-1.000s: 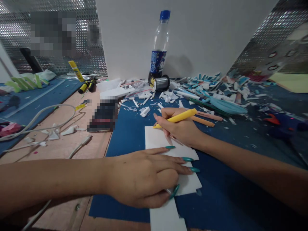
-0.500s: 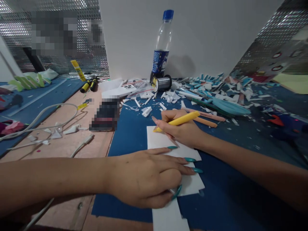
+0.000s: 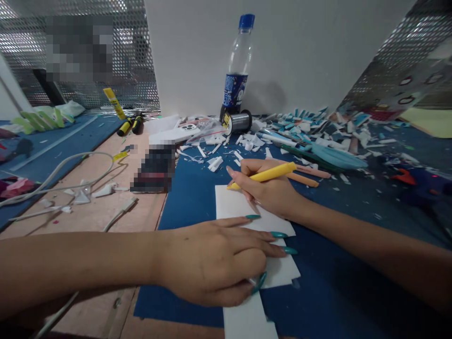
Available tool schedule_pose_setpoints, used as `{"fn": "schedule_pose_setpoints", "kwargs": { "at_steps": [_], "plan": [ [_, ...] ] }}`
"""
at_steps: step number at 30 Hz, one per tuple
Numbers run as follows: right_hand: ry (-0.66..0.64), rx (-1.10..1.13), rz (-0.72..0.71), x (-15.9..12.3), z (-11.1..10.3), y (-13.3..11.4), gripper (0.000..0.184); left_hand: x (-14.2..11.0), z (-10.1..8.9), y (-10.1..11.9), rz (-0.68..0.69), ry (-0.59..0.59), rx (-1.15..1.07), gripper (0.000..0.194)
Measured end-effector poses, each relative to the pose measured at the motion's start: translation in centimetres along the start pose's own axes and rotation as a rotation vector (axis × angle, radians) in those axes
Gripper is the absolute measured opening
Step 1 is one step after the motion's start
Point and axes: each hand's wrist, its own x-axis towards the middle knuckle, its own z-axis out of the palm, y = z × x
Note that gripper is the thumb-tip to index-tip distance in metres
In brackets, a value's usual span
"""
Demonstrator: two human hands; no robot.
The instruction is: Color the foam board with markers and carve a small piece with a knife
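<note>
A white sheet of paper lies on the blue cutting mat. My left hand rests flat on the sheet, fingers stretched out, teal nails pointing right. My right hand is closed round a yellow pen, whose tip touches the sheet's far edge. A second white strip sticks out below my left hand at the front edge.
A plastic bottle and a wire spool stand at the back by the white wall. Paper scraps, orange pens and a light-blue tool lie at the right. A phone, a cable and yellow-handled tools lie at the left.
My right hand with the yellow pen has shifted very slightly along the sheet's far edge. My left hand stays pressed on the paper. The view moved a little.
</note>
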Motion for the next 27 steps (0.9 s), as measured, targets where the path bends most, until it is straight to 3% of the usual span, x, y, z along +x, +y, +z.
{"fn": "schedule_pose_setpoints", "kwargs": {
  "at_steps": [9, 27],
  "plan": [
    [-0.007, 0.002, -0.015, 0.06, 0.08, -0.02, 0.042, 0.04, 0.08, -0.11, 0.004, 0.002, 0.007, 0.018],
    [-0.185, -0.006, -0.058, 0.12, -0.19, -0.62, 0.042, -0.04, 0.08, -0.15, 0.016, 0.018, -0.012, 0.016]
  ]
}}
